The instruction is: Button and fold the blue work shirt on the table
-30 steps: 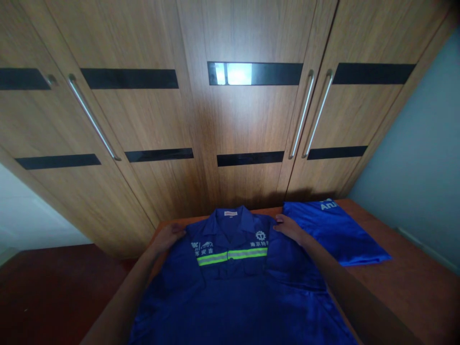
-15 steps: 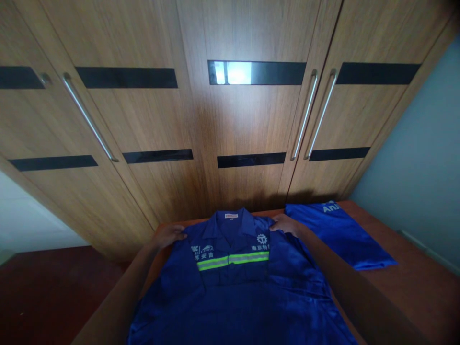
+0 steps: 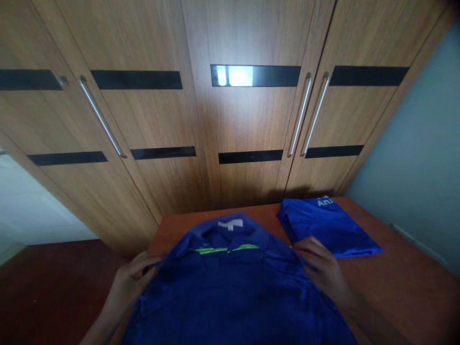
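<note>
A dark blue work jacket (image 3: 230,292) fills the lower middle of the head view, its collar and white label toward the wardrobe. Only slivers of its green reflective stripe show, because the upper part is lifted and bowed. My left hand (image 3: 138,273) pinches the jacket at its left shoulder edge. On the opposite shoulder, my right hand (image 3: 318,261) grips the cloth between thumb and fingers. The lower part of the jacket runs out of the frame.
A folded blue garment (image 3: 327,227) with white letters lies at the right on the reddish-brown surface (image 3: 391,278). Behind stands a wooden wardrobe (image 3: 247,120) with long metal handles. A pale wall (image 3: 406,163) borders the right side.
Both hands have come closer to me and moved farther apart, holding the jacket's shoulders. The jacket's upper part has lifted and curved, hiding the chest lettering and most of the stripe.
</note>
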The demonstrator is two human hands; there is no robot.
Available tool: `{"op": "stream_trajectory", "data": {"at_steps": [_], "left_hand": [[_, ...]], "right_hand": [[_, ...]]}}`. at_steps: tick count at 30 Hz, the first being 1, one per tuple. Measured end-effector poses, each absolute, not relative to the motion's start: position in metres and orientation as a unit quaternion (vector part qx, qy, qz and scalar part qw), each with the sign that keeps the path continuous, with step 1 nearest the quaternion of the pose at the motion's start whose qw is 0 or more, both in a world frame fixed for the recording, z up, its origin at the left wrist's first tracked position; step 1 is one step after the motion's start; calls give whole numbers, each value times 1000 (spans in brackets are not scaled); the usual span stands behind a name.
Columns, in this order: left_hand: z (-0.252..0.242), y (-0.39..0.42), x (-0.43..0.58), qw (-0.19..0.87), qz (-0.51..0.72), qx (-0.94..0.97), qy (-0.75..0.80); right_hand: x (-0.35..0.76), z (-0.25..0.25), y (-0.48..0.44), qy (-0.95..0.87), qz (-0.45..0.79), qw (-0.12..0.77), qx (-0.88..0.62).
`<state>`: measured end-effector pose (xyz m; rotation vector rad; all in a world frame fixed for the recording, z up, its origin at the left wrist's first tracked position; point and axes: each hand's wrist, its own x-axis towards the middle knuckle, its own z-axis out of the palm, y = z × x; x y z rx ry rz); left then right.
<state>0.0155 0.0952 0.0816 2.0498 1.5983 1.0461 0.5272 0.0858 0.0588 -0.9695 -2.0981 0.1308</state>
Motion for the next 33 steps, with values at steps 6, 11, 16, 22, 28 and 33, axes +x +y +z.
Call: {"op": "stream_trajectory", "data": {"at_steps": [6, 11, 16, 22, 28, 33], "left_hand": [[40, 21, 8, 38, 222, 837, 499], [33, 19, 13, -10, 189, 846, 499], [40, 18, 8, -10, 220, 837, 501], [41, 13, 8, 17, 220, 831, 511], [48, 5, 32, -64, 175, 826, 532], [55, -5, 121, -123, 162, 842, 500]], "right_hand": [[532, 9, 11, -889, -22, 215, -403], [533, 8, 9, -888, -33, 178, -423], [541, 17, 17, -888, -9, 179, -424], [545, 11, 23, -868, 0, 188, -459], [539, 13, 12, -850, 21, 174, -496], [470, 35, 0, -831, 25, 218, -510]]}}
